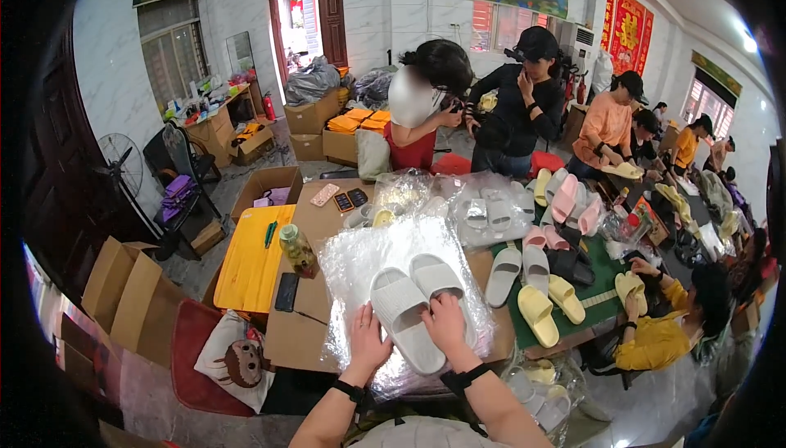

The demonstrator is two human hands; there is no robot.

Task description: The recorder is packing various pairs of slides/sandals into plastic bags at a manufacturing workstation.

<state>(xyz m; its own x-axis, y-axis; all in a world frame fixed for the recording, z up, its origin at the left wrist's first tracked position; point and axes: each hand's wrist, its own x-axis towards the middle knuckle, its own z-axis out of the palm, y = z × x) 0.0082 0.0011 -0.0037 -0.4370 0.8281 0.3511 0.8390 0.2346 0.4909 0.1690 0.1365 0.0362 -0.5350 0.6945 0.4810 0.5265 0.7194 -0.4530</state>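
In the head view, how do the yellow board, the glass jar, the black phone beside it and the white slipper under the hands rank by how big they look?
1. Yellow board.
2. White slipper, though it is nearer the camera, so this is unsure.
3 and 4. Glass jar and black phone: too alike to rank.

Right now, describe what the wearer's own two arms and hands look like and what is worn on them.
Both forearms are bare, with no sleeves showing and no gloves. The left hand has a narrow black band around its wrist. The right hand has a wider black strap around its wrist, which looks like a watch or tracker band. I see no rings or markings on the fingers at this size.
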